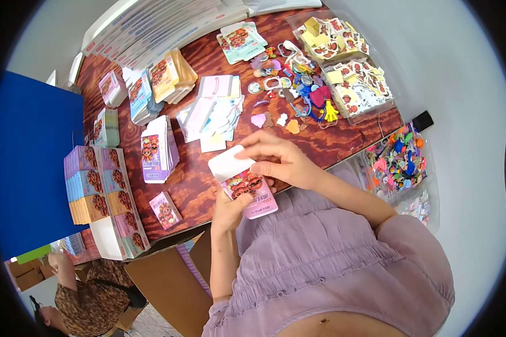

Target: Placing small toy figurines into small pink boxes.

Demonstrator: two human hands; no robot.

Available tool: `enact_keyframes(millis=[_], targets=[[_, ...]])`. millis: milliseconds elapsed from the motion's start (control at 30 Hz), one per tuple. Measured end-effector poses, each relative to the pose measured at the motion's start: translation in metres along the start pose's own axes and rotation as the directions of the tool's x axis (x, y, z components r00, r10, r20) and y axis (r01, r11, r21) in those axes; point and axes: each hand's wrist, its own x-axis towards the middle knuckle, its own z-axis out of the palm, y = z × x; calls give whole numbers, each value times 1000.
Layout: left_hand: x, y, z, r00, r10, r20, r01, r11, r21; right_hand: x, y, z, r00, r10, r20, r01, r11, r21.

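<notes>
My left hand (229, 209) grips the lower edge of a small pink printed box (251, 192) with cartoon figures on it. The box's white top flap (229, 162) stands open. My right hand (275, 157) pinches at that open end, fingers curled over the flap. Both hands hold the box just above the near edge of the dark red wooden table (191, 185). A loose pile of flat white and pink card pieces (213, 112) lies just beyond my hands.
Stacks of finished boxes (104, 191) stand at the left, one lone pink box (165, 210) near the edge. Small colourful trinkets (292, 84) and clear trays of stickers (348, 67) lie to the right, a tub of plastic charms (399, 160) beside me. Another person (84, 297) crouches lower left.
</notes>
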Motion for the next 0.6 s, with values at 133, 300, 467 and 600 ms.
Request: enact_keyframes(millis=[133,300,467,600], targets=[[-2,-24,-7,982,81,-173,-72,996,54,-7,1,-1,986,157,46,-158,987,9],[3,-23,4,839,393,-376,-297,910,289,-8,12,-3,994,16,-112,-33,987,-158],[-4,1,26,843,484,-235,-186,672,716,-9,10,-2,973,147,-177,-127,985,120],[-3,9,27,875,423,-236,-162,716,679,-12,14,-2,981,111,-159,-98,992,84]])
